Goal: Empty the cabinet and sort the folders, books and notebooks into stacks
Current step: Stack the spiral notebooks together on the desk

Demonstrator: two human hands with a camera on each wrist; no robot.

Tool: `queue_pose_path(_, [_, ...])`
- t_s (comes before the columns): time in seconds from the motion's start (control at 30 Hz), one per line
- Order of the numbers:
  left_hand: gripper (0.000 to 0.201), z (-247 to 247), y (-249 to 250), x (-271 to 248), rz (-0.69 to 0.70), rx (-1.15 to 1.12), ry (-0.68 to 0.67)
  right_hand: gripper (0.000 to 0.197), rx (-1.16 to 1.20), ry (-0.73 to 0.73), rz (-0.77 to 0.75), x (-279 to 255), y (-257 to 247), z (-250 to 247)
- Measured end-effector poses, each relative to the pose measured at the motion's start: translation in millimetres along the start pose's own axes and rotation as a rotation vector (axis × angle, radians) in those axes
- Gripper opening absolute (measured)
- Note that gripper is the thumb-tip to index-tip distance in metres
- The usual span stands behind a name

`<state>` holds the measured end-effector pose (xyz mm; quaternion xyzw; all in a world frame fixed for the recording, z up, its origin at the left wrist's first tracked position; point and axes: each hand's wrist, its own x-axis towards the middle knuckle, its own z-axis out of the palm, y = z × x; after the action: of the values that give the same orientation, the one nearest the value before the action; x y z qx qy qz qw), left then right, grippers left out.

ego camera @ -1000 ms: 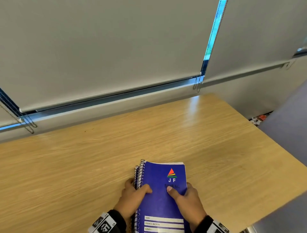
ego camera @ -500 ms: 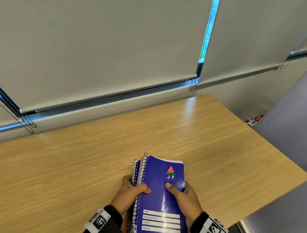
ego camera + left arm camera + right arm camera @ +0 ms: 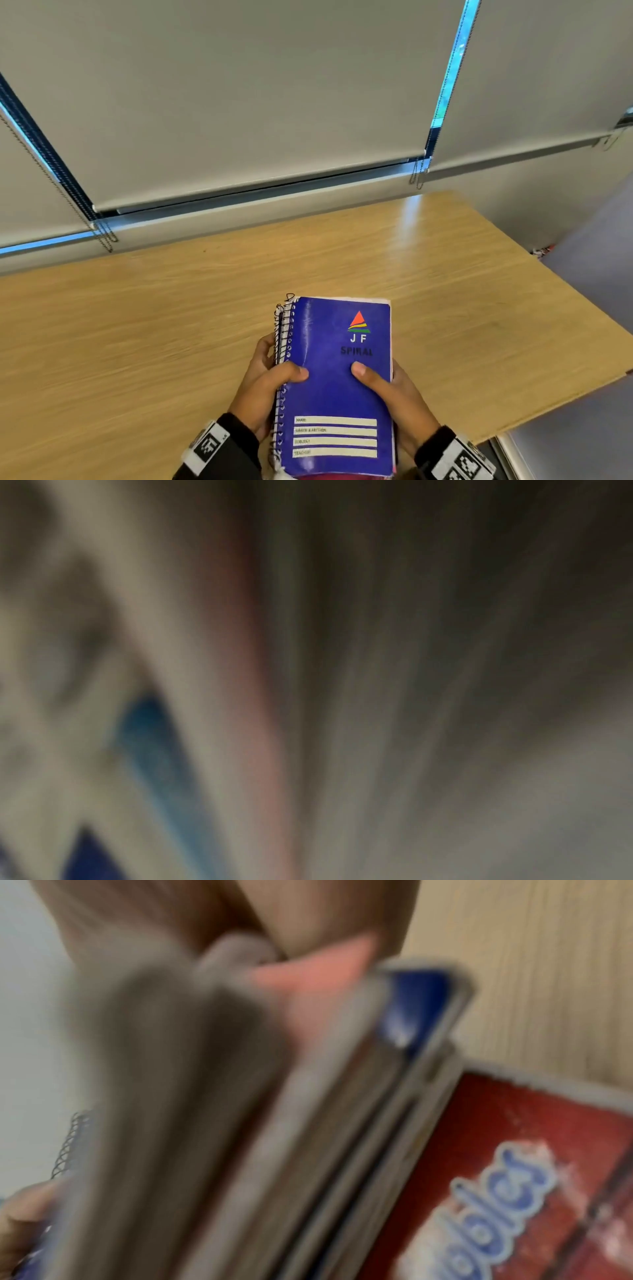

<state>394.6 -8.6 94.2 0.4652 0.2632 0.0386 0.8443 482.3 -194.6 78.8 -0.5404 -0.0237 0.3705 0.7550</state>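
Note:
A stack of spiral notebooks with a blue "JF Spiral" cover on top is held just above the near edge of the wooden table. My left hand grips its spiral-bound side, thumb on the cover. My right hand grips the opposite side, thumb also on top. In the right wrist view the stack's page edges fill the frame, blurred, with a red cover at the bottom. The left wrist view is a blur of page edges.
Grey roller blinds with bead chains hang behind the table. The table's right edge drops off to a grey floor, with small litter by the wall.
Both hands have drawn the notebook stack slightly nearer and tilted it up. The grip is unchanged.

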Motion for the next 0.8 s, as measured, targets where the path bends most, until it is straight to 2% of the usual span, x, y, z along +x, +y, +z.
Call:
queue_pose_path(0.07, [0.088,-8,4,-12,0.027,-0.035,-0.014,0.078,-0.107,-0.067,-0.042,-15,-4,14])
queue_pose_path(0.23, [0.081,-31,18,-53,0.134,-0.095,-0.063,0.091,-0.186,-0.039,-0.175,-53,-1,54])
queue_pose_path(0.43, [0.08,-58,52,-105,0.245,-0.12,-0.122,0.075,-0.324,-0.165,-0.201,-102,3,99])
queue_pose_path(0.53, [0.085,-60,72,-132,0.321,-0.118,-0.151,0.073,-0.315,-0.135,-0.286,-125,3,123])
queue_pose_path(0.67, [0.081,-55,93,-171,0.446,0.048,-0.272,0.073,-0.213,-0.118,-0.416,-149,9,134])
queue_pose_path(0.73, [0.09,-59,95,-189,0.441,0.159,-0.361,0.072,-0.207,-0.109,-0.462,-162,12,135])
queue_pose_path(0.8, [0.1,-61,87,-205,0.401,0.269,-0.391,0.068,-0.22,-0.097,-0.5,-172,9,131])
